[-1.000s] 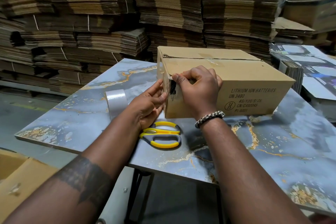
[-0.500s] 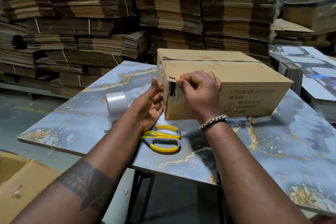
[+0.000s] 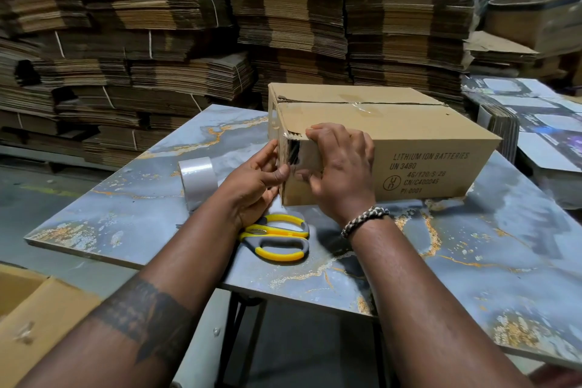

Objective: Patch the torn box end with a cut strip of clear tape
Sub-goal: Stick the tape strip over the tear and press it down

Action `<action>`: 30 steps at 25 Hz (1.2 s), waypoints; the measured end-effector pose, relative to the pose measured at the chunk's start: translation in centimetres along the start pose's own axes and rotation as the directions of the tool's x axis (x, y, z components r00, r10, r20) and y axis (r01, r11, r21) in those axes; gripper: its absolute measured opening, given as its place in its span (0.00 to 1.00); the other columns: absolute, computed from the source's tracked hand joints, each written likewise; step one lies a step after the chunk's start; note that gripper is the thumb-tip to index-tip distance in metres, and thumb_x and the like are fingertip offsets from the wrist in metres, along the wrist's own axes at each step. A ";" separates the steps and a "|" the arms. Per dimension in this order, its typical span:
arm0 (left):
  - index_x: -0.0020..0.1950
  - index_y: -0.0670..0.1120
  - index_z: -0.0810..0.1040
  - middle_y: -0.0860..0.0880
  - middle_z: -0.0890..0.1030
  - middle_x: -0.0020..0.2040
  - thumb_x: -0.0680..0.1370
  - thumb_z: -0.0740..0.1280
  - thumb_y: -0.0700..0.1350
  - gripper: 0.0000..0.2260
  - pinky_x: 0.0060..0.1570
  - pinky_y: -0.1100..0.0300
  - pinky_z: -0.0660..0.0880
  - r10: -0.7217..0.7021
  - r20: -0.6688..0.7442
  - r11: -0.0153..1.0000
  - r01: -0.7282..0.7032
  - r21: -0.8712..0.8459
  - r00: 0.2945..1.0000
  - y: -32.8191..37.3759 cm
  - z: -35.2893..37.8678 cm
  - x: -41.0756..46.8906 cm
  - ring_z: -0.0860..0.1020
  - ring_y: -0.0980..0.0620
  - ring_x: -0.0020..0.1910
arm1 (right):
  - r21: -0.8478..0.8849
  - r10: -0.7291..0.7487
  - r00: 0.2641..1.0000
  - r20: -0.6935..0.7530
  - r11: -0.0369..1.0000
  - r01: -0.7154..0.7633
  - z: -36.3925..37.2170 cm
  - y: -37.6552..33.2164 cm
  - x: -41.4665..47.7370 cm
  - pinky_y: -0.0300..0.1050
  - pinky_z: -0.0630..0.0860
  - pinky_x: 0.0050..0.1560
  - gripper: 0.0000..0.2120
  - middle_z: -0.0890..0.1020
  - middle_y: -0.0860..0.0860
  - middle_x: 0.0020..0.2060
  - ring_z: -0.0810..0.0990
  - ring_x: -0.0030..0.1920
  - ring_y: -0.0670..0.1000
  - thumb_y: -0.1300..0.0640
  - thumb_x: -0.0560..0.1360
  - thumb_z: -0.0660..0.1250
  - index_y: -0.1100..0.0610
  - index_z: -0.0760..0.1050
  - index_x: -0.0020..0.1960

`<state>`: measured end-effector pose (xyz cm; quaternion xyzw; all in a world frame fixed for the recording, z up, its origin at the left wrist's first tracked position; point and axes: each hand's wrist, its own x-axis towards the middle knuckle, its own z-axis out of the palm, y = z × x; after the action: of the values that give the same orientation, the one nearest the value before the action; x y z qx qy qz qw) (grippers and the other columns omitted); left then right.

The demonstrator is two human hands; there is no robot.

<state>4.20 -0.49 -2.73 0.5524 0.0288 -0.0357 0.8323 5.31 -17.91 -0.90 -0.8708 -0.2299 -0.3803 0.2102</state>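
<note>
A brown cardboard box printed "LITHIUM ION BATTERIES" lies on the marbled table. Its near left corner is torn, with a dark hole showing. A glossy strip of clear tape lies over that corner. My left hand presses the tape against the box end with thumb and fingers. My right hand lies flat on the box's front face, fingers curled at the tear, thumb pushing on the tape. A roll of clear tape stands left of my left hand. Yellow-handled scissors lie under my left wrist.
Tall stacks of flattened cardboard fill the background. An open carton sits at the lower left, below the table edge. Printed sheets and flat packs lie to the right of the box.
My left thumb has come down onto the box corner, pressing the tape. My right hand has slid lower on the front face, thumb smoothing the strip. The box has stayed put.
</note>
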 end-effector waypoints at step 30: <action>0.84 0.53 0.65 0.47 0.76 0.78 0.85 0.63 0.49 0.27 0.73 0.49 0.76 0.289 0.079 0.955 -0.293 0.041 0.954 -0.1 1.5 1.1 0.77 0.50 0.74 | 0.066 0.064 0.997 -0.036 0.996 -0.062 0.0 -0.3 0.5 0.44 0.56 0.63 0.23 0.80 0.45 0.59 0.73 0.59 0.52 0.52 0.68 0.80 0.48 0.78 0.61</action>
<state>5.30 -1.98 -2.33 0.5703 -0.0838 0.0665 0.8144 5.42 -17.52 -0.47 -0.8630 -0.2103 -0.3826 0.2544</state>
